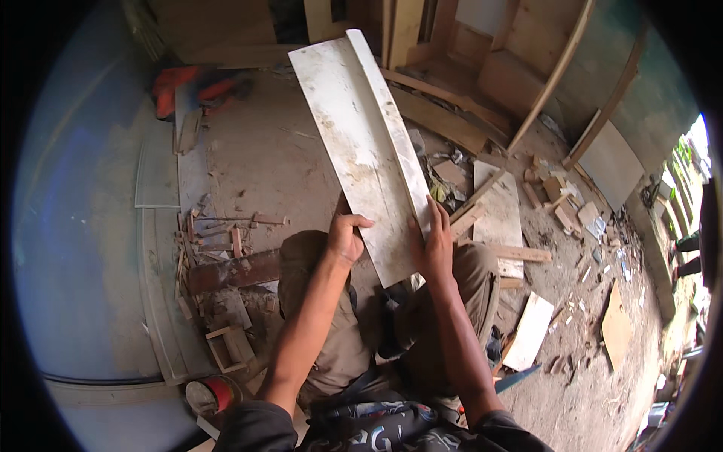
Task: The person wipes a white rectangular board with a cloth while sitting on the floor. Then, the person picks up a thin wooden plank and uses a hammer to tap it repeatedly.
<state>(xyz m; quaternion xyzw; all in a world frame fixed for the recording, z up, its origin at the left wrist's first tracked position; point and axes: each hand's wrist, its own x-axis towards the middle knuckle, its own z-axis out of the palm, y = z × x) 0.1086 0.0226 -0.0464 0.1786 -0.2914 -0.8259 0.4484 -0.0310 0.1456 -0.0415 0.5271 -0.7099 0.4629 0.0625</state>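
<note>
White board (363, 162) is held above the person's lap, tilted, with its far end pointing away and a little to the left. Along its right side runs a raised white strip (385, 120); it looks joined to the board, but I cannot see any fastening. The left hand (346, 237) has its grip on the left edge, with the thumb lying on the face. The right hand (435, 248) is grasping the side with the strip; its fingers behind are hidden. Below, the near end comes between the knees in brown trousers (324, 331).

About progress, I judge that lifting the board is done, since both hands carry it off the floor (263, 151). Brown stains and worn patches mark its face, so cleaning does not seem complete. Neither hand shows a tool. Setting the board down is not yet done; what else is left, I cannot tell. A pale panel (506, 215) lies among wood scraps to the right.
</note>
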